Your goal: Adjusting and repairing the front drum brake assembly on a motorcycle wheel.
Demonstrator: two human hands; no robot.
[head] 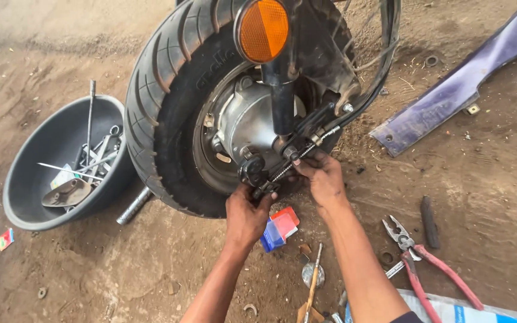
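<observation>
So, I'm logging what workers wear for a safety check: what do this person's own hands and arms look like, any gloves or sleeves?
Both the left hand and the right hand are bare, with no gloves, rings or watch visible. Both forearms are uncovered. Only at the bottom edge, by the right elbow, does a bit of dark sleeve show. The fingers look grimy.

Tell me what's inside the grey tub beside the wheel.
The tub holds a jumble of metal tools: a long rod leaning out over the rim, several spanners, and a flat metal plate. Whatever lies beneath that pile is covered.
</observation>
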